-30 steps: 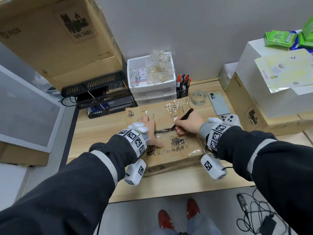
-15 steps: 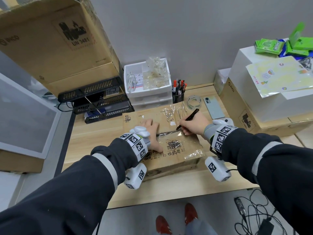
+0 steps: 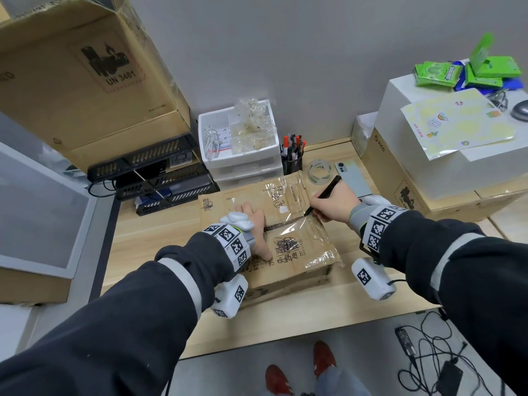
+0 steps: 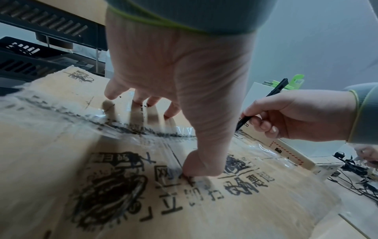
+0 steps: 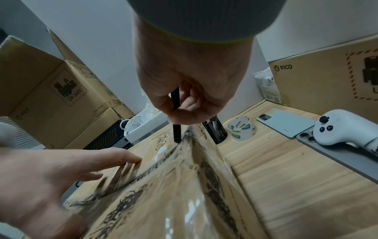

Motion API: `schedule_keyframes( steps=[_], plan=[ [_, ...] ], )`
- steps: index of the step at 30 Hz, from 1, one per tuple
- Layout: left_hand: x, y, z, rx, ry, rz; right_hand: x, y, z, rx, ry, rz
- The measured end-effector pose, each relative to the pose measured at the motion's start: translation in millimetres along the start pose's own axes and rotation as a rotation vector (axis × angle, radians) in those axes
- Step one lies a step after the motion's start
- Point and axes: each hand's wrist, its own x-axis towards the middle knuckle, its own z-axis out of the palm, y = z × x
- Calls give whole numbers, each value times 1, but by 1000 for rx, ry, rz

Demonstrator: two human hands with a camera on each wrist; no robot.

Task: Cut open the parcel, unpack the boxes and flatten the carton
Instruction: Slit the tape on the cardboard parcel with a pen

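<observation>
Under left hand (image 3: 254,221) — parcel (image 3: 297,252); right hand (image 3: 333,202) apparently cutting tape.

"UN 3481" on tall carton (image 3: 85,81), "PICO" on right carton (image 5: 319,77), "deli" on tape roll (image 5: 242,128)

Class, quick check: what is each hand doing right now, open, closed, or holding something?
Left hand: open, fingers spread, pressing flat on the parcel.
Right hand: closed around a slim black cutter, its tip at the taped seam.

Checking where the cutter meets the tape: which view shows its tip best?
The right wrist view: the black cutter meets the taped seam unobstructed. The head view shows it small and far; in the left wrist view the left hand covers the tip.
</observation>
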Motion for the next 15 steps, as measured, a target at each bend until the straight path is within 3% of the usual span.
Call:
schedule_keyframes(
  steps=[6,15],
  plan=[
    [5,-7,8,-67,1,11,-2,0,-8,-100,5,-55],
    [10,-12,16,-93,30,31,1,12,-16,34,82,-10]
  ],
)
